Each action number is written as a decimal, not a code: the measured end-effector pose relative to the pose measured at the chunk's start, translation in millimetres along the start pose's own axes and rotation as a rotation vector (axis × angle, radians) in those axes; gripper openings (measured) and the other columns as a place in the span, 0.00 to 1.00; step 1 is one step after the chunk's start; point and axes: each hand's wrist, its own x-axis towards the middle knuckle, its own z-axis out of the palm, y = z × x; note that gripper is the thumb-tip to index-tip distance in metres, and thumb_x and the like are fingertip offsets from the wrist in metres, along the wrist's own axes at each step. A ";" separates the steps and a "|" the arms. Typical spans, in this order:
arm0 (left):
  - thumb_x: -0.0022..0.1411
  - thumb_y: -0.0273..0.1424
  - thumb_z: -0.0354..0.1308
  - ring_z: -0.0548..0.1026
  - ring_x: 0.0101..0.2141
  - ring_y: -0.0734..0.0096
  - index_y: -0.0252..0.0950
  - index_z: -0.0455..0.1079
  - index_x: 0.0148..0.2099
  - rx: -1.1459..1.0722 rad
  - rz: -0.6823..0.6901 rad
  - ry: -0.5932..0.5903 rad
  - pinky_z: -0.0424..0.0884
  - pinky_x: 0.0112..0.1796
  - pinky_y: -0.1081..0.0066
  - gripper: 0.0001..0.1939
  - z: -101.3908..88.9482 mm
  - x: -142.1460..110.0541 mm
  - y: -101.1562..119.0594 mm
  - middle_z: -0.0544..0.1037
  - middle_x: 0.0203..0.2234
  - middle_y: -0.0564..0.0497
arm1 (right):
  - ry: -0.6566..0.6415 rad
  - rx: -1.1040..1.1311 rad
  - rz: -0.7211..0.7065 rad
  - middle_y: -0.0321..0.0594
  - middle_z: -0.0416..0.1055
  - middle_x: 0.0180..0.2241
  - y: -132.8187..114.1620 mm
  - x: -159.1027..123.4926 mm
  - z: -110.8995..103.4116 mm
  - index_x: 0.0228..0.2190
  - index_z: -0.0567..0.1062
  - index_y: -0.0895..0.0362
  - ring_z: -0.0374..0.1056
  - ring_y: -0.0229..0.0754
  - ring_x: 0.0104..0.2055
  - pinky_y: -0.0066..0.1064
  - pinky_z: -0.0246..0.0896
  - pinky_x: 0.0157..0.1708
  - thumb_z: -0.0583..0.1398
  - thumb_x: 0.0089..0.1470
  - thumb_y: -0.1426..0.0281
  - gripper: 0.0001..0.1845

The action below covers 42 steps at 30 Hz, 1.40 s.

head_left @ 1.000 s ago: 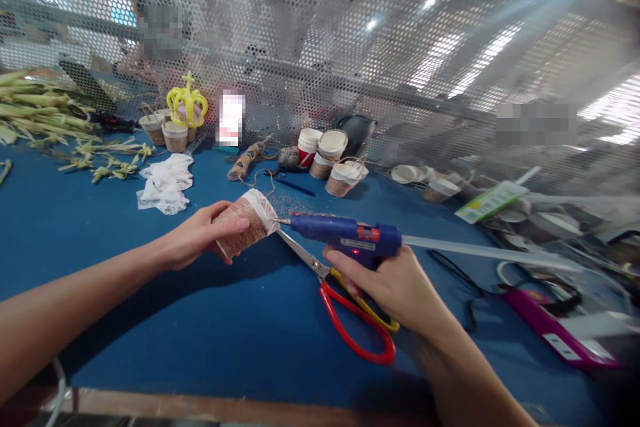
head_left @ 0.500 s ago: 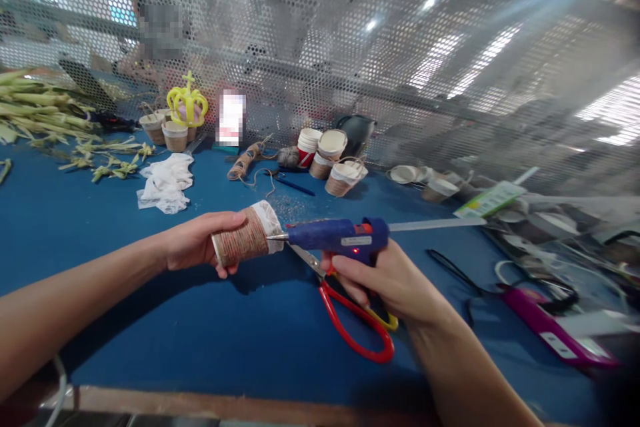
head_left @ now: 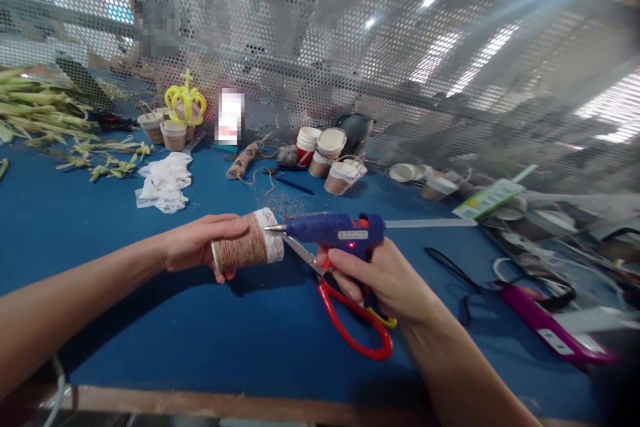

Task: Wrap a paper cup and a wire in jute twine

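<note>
My left hand grips a paper cup wound with brown and reddish twine, tilted on its side above the table. White lace circles the cup's right end. In my right hand is a blue hot glue gun, a red light glowing on its side. Its metal nozzle points left at the lace edge; whether it touches cannot be made out. A clear glue stick juts from the gun's back. Red-handled scissors lie beneath the right hand, partly hidden by it.
Crumpled white lace, a twine bundle, a blue pen and wrapped cups lie toward the perforated metal screen. Pale green stalks are at left. A purple power strip sits at right, near a black cord.
The glue gun's nozzle has shifted slightly up and left along the lace edge. The cup has turned a little in my left hand, and its lace end sits slightly lower.
</note>
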 end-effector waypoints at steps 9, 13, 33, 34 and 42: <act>0.55 0.44 0.49 0.70 0.20 0.74 0.35 0.60 0.51 -0.057 0.003 -0.031 0.67 0.18 0.76 0.25 -4.0 1.7 -3.5 0.73 0.28 0.46 | 0.002 -0.059 0.060 0.28 0.58 0.08 -2.5 -0.5 -0.1 0.24 0.68 0.61 0.53 0.28 0.12 0.22 0.49 0.15 0.59 0.47 0.63 0.12; 0.56 0.43 0.49 0.71 0.20 0.73 0.34 0.57 0.53 -0.039 0.003 -0.032 0.68 0.18 0.75 0.26 -5.8 3.4 -4.5 0.73 0.28 0.46 | 0.019 0.035 -0.022 0.27 0.57 0.08 1.0 0.8 -1.1 0.26 0.69 0.62 0.52 0.27 0.12 0.22 0.48 0.14 0.57 0.49 0.62 0.13; 0.43 0.29 0.63 0.69 0.45 0.58 0.33 0.62 0.47 0.054 0.307 0.351 0.64 0.44 0.62 0.27 -15.0 15.4 -14.6 0.70 0.46 0.41 | 0.340 0.286 0.131 0.38 0.69 0.26 22.1 31.9 -40.7 0.26 0.74 0.62 0.61 0.30 0.24 0.19 0.57 0.20 0.64 0.38 0.72 0.08; 0.42 0.29 0.64 0.69 0.45 0.58 0.33 0.61 0.48 0.103 0.338 0.389 0.64 0.44 0.62 0.29 -15.6 16.8 -16.1 0.70 0.46 0.41 | 0.351 0.273 0.145 0.39 0.70 0.27 24.1 34.4 -42.5 0.26 0.74 0.62 0.61 0.30 0.24 0.19 0.57 0.19 0.63 0.39 0.71 0.08; 0.40 0.31 0.64 0.67 0.47 0.62 0.35 0.54 0.46 0.420 0.531 0.633 0.62 0.47 0.64 0.31 -24.6 33.4 -24.8 0.68 0.45 0.44 | 0.392 0.086 0.259 0.40 0.69 0.23 34.5 50.6 -54.1 0.21 0.72 0.63 0.61 0.30 0.21 0.18 0.56 0.16 0.62 0.43 0.71 0.06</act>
